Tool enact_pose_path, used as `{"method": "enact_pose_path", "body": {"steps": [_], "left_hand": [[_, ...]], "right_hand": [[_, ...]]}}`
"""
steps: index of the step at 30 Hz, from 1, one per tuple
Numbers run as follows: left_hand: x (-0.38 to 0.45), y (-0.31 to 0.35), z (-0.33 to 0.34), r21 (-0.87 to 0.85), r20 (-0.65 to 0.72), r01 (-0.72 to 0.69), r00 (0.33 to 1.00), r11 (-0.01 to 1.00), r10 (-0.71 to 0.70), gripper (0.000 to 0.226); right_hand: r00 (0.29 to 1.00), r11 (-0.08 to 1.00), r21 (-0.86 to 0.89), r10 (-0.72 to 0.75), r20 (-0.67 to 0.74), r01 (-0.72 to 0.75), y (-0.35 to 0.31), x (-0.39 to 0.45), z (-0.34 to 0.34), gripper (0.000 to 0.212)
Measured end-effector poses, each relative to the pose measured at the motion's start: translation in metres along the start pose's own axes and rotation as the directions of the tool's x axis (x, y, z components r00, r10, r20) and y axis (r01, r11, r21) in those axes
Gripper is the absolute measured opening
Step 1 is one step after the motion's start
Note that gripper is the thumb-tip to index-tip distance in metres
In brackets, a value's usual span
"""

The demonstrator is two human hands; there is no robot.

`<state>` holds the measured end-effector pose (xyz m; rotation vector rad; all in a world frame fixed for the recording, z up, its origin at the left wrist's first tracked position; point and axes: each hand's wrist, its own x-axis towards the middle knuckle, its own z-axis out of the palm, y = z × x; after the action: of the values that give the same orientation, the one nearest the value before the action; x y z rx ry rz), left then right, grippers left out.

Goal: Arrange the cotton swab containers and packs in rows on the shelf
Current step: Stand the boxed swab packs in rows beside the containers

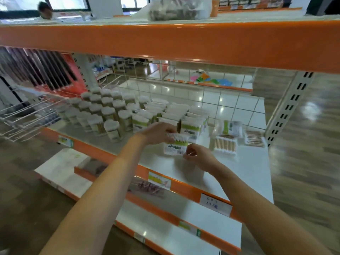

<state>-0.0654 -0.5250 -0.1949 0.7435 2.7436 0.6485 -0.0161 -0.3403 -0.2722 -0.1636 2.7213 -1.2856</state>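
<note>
Head view: both hands are on one cotton swab pack (174, 146), held just above the white shelf (253, 162), in front of the rows. Left hand (159, 132) grasps the pack's top edge, fingers curled over it. Right hand (197, 157) pinches the pack's lower right corner.

The pack is a clear rectangular box with a green-and-white label, swab tips visible along the top; it sits slightly tilted. Motion blur, so label text is unreadable.

Relative to the held pack:
- Directly behind it, rows of matching boxed packs (191, 126) stand upright, the nearest one just beside the left hand.
- Behind and to the left, round cotton swab containers (103, 111) stand in several diagonal rows, one front container (113, 130) standing nearest the shelf edge.
- To the right, flat packs of wooden-stick swabs (225, 145) lie on the shelf, another flat pack (254, 138) further right, and bagged swabs (231, 127) behind them.
- Below, the orange shelf edge carries price labels (159, 180).
- Far left, a wire rack (27, 116) sticks out from the shelving.
</note>
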Motion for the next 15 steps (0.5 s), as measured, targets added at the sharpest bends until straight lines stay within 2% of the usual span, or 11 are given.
{"method": "enact_pose_path", "body": {"steps": [5,15], "left_hand": [[-0.002,-0.021,-0.009,-0.057,-0.002,0.001,1.0,0.998,-0.001,0.029],[0.016,-0.053,-0.019,0.035,-0.004,-0.068,0.998,0.997,0.068,0.02]], "right_hand": [[1.0,0.998,-0.058,-0.017,-0.014,0.016,-0.015,0.015,0.018,0.021],[0.994,0.995,-0.089,0.028,-0.106,-0.037,-0.025,0.035,0.036,0.018]]}}
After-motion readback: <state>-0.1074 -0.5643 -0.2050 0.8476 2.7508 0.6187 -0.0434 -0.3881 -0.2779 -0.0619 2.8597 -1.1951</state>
